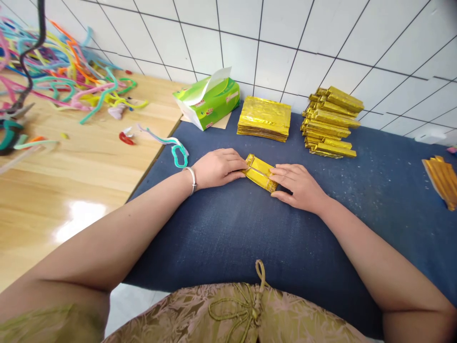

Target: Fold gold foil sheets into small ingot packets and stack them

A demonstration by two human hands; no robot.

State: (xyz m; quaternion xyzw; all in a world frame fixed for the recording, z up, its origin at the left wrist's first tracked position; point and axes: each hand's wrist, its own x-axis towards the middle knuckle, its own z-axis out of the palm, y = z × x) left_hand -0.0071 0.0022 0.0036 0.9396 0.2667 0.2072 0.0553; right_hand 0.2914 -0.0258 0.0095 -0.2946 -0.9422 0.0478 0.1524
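A folded gold foil paper [260, 172] lies on the dark blue cloth [228, 238] between my two hands. My left hand [222, 167], with a silver bracelet at the wrist, pinches its left end, the fingers pressed together. At the right end, my right hand [296, 185] grips it between fingers and thumb. Behind them rests a flat stack of gold foil sheets [264, 116]. To the right of that stack is a pile of narrow folded gold pieces [332, 122].
A green tissue pack [214, 102] stands by the tiled wall. Colourful fuzzy stems [78, 71] and pliers [12, 126] lie on the wooden table [89, 166] at left. A teal twisted stem [179, 155] is near my left wrist. More gold pieces [442, 178] lie far right.
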